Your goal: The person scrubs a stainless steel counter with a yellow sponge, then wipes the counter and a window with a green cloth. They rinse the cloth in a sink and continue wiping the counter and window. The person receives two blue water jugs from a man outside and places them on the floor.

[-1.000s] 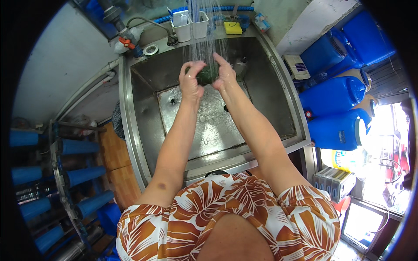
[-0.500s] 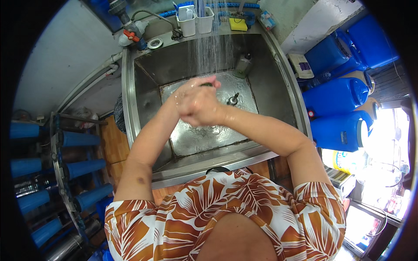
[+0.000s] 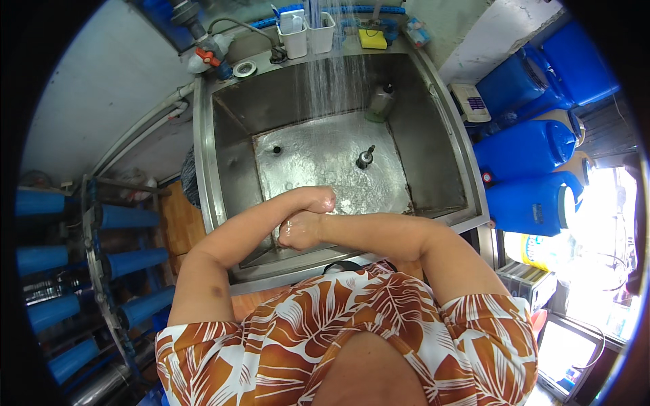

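Note:
Both my hands are wet and held close together over the near part of a steel sink [image 3: 325,142]. My left hand [image 3: 319,199] is closed, its knuckles toward the right; whatever it may hold is hidden. Just below it, my right hand [image 3: 300,231] is closed too and lies against the left wrist, its fingers mostly out of sight. Beyond them, a shower of water [image 3: 333,84] falls into the basin. A small bottle with a dark neck [image 3: 365,158] stands on the sink floor, and a clear bottle with a dark cap [image 3: 380,105] leans in the far right corner.
White holders [image 3: 293,42] and a yellow sponge [image 3: 373,38] sit on the back ledge, with a metal strainer [image 3: 244,68] and a red valve handle [image 3: 207,57] at left. Blue jerrycans [image 3: 521,145] line the right side. A rack with blue tubes [image 3: 128,216] stands at left.
Both hands have drawn back toward me, away from the falling water. They were clasped over the middle of the basin; now the right hand lies by the left wrist.

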Available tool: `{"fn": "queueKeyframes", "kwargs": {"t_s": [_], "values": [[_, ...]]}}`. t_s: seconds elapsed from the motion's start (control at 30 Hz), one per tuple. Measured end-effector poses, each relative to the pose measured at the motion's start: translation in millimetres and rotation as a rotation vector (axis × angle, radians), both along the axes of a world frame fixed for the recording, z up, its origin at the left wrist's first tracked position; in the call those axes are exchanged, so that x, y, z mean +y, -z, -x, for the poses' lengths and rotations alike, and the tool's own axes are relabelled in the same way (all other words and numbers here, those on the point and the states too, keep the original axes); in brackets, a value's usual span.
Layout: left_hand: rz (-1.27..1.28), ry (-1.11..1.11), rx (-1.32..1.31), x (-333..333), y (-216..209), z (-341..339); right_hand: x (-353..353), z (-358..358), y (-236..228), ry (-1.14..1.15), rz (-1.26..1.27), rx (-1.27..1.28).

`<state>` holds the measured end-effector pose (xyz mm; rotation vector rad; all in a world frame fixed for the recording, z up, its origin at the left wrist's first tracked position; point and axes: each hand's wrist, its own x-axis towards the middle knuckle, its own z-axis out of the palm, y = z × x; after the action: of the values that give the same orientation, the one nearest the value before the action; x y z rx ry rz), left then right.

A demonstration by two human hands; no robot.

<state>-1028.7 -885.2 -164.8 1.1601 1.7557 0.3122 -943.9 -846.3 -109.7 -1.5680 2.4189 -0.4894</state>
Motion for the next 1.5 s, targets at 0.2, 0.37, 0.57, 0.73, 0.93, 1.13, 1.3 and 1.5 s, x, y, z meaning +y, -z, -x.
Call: {"fn": "queueKeyframes", "kwargs": {"t_s": [0.2,0.37,0.57,0.73,0.93,1.13,1.3,1.5], "values": [[0.139,-0.755,-0.861,-24.1,0.2,48.3,22.1,2.6,-13.1,0.166,0.442,0.136],[-0.212,-1.433,-0.41,-49.7,-40.3,187.0,46.7,-5.5,-33.1,0.38,0.577,0.179],[-0.924,-2.064,-1.03,-85.1,-115.9,304.4,72.2,-12.4,-37.8,0.613,0.63,0.201],[-1.003,-2.291,-0.905,-87.5,-114.7,342.8,93.7,-12.5,-34.9,0.733,0.667,0.2],[-0.75,-2.078,0.633,-97.9,-78.8,352.4,106.2,-8.1,-39.6,0.837,0.715,0.165],[-0.475,-1.949,0.851,-112.0,-81.1,361.0,107.8,0.3,-45.1,0.947,0.864,0.082],[-0.671,-1.673,0.541,-70.0,-69.2,295.0,108.5,11.9,-58.0,1.325,1.264,-0.174],[-0.906,-0.746,-1.213,26.6,-32.1,51.4,107.6,42.2,-88.4,1.551,1.746,-0.005]]}}
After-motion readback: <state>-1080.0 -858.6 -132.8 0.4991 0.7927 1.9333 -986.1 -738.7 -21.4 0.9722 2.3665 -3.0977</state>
